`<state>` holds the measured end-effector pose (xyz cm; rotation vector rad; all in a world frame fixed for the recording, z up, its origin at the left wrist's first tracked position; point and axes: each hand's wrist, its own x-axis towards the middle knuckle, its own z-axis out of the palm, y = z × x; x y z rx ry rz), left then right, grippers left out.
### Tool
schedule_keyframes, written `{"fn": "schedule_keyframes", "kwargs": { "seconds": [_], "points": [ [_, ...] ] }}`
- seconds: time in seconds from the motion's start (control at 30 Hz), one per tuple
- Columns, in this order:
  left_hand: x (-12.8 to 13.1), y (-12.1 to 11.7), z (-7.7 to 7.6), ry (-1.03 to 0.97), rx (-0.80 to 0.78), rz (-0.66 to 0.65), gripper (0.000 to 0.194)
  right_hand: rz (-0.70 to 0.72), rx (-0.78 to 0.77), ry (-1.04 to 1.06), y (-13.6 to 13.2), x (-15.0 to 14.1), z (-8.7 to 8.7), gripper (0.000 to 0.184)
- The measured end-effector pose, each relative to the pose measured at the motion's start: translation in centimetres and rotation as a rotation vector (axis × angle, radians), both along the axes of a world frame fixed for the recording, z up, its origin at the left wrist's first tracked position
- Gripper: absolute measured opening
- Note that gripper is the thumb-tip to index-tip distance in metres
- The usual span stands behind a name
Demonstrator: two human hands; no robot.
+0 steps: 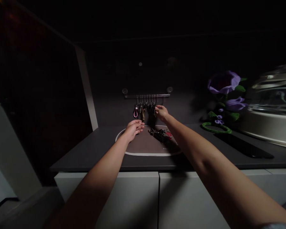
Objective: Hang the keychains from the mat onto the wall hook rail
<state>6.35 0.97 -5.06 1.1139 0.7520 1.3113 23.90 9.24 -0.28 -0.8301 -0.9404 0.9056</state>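
Observation:
A clear hook rail (146, 95) is fixed to the dark back wall, with several key bunches (144, 109) hanging from it; the leftmost has a pink loop (135, 112). My right hand (161, 112) reaches up to the rail's right hooks, fingers pinched on a hanging key bunch. My left hand (134, 128) hovers lower, fingers loosely apart, holding nothing, over the left edge of an oval brown mat (143, 147) with a white rim. More keys with red parts (162, 135) lie on the mat below my right wrist.
The scene is dim. A dark countertop (85, 152) sits on white cabinet doors (133, 197). At the right stand purple artificial flowers (225, 84), a green loop (215, 128), a flat black strip (243, 146) and a large white lidded appliance (271, 111).

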Motion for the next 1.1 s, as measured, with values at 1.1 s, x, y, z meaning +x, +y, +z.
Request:
{"fn": "schedule_keyframes", "kwargs": {
  "seconds": [1.1],
  "points": [
    [4.0,1.7,-1.0,0.835,0.685,0.135,0.007,-0.131,0.214,-0.868,-8.5,4.3,-5.4,0.009]
  ]
}}
